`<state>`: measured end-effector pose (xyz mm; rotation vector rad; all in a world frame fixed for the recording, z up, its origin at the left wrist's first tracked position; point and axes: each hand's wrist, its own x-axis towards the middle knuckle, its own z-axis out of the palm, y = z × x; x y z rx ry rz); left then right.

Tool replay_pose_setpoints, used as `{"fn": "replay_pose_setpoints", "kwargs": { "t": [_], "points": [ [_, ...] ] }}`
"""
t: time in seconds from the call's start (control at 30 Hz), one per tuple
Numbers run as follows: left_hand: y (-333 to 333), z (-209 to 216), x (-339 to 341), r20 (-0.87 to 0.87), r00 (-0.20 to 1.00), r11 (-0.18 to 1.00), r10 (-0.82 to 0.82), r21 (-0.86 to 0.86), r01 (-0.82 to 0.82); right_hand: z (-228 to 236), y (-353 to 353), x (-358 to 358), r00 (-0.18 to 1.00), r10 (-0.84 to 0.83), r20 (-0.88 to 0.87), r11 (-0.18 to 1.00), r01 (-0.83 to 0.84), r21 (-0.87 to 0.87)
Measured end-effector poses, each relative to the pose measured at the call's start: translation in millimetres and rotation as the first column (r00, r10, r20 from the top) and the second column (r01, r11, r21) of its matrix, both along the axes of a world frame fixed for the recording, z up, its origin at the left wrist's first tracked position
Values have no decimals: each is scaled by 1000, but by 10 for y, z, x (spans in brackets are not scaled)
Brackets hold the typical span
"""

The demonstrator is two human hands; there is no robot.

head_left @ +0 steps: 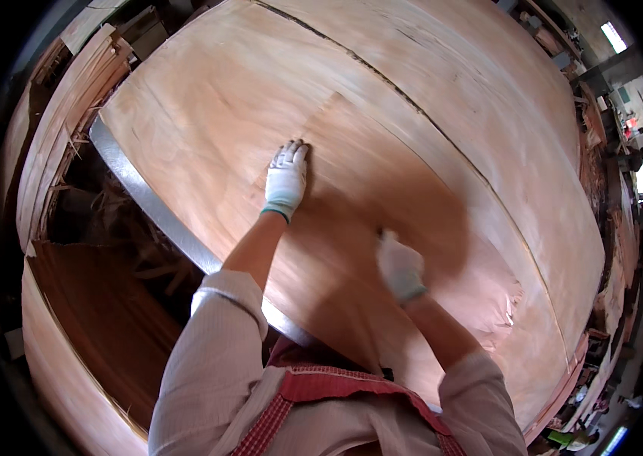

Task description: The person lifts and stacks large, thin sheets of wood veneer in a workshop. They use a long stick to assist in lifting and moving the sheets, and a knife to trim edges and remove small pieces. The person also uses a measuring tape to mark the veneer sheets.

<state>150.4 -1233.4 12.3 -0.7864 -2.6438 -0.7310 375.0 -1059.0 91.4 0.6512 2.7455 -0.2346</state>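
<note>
My left hand (287, 182), in a white knit glove with a teal cuff, lies flat with its fingers stretched on a thin wood veneer piece (367, 159). The piece rests on a broad, pale veneer sheet (200, 106), and its right end looks ragged. My right hand (401, 267), gloved the same way, is over the sheet nearer my body and to the right, smeared by motion. Its fingers look curled, with a small dark tip at the front; what it holds I cannot make out. A dark seam (412, 106) runs across the sheets beyond both hands.
A metal edge strip (154, 197) borders the work surface at the left and near side. Stacked veneer (71, 144) and loose wood scraps (158, 266) lie to the left. More ragged veneer (614, 266) is piled along the right side.
</note>
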Motion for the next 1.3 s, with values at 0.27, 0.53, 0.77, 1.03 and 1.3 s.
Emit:
{"fn": "replay_pose_setpoints", "kwargs": {
  "t": [0.27, 0.53, 0.77, 1.03, 1.3],
  "points": [
    [69, 57, -25, 126, 992, 998, -5, 61, -2, -338, -796, -2272, 975, -124, -184, 975, 86, -204],
    [43, -54, -78, -96, 991, 978, 98, -177, -114, -152, -434, 124, 992, -7, 125, 984, 29, -178],
    [957, 39, 1031, 23, 987, 975, -159, -151, 160, -170, -58, 947, 988, 95, 122, 985, -75, -158],
    [1091, 83, 1159, -13, 993, 963, -120, -243, 113, 158, 3225, 4137, 922, 301, 242, 942, -327, 76],
    [1050, 48, 1160, 11, 994, 973, -108, -203, 108, 274, 1796, 1863, 880, 450, -151, 892, -452, 20]
  ]
}}
